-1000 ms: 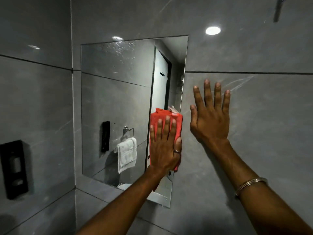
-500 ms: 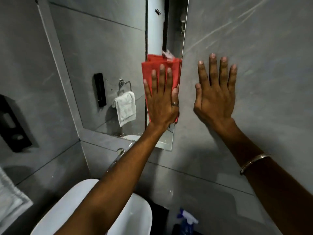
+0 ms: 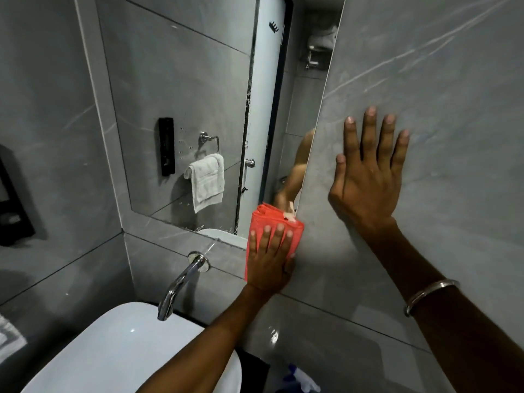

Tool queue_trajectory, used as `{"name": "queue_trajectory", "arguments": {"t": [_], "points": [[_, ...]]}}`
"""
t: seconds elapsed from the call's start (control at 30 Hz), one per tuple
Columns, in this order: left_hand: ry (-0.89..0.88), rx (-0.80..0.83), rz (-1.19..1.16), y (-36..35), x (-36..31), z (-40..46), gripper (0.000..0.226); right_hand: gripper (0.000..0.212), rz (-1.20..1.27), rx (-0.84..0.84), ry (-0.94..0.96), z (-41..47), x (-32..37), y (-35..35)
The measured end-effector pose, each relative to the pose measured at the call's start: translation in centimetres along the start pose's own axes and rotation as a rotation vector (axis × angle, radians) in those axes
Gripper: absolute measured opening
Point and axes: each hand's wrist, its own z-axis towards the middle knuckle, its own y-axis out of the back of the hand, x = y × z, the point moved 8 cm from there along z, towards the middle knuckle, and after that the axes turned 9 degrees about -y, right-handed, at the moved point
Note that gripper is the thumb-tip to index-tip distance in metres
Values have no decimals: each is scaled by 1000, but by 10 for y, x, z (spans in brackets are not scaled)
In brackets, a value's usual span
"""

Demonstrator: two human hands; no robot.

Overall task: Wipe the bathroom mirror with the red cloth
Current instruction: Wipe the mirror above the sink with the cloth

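Sink (image 3: 113,350) sits lowest and nearest, white and round, below both arms. Just above it a shiny tap (image 3: 181,282) sticks out of the grey wall (image 3: 425,66), to the left of the left hand's fingers. The left hand (image 3: 269,262) lies flat with its fingers straight and close together, pressing the red cloth (image 3: 273,222) against the bottom right corner of the mirror (image 3: 175,80). The cloth pokes out above the fingertips and hangs down past the mirror's lower edge onto the wall. To the right of those fingers, the right hand (image 3: 365,177) rests wide open on the wall, fingers spread, holding nothing. A silver bangle (image 3: 431,296) rings that wrist. Farther up, left of the fingers, the mirror shows a white towel (image 3: 207,180) on a ring.
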Motion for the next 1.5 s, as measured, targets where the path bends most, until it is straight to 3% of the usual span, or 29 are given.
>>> {"name": "queue_trajectory", "arguments": {"t": [0.5, 0.8, 0.93, 1.1, 1.3, 1.5], "points": [[61, -195, -99, 108, 40, 283, 62, 67, 54, 22, 21, 12, -2, 2], [-109, -231, 24, 177, 64, 441, 65, 65, 105, -55, -57, 166, 30, 28], [-128, -234, 46, 191, 101, 469, 66, 66, 91, -68, -102, 224, 44, 35], [-172, -235, 102, 195, 150, 465, 65, 70, 90, -80, -69, 215, 41, 30], [65, -228, 110, 212, 250, 443, 62, 78, 91, -54, -27, 204, 44, 34], [67, -257, 200, 198, 214, 424, 64, 89, 42, -25, 3, 208, 54, 36]]}}
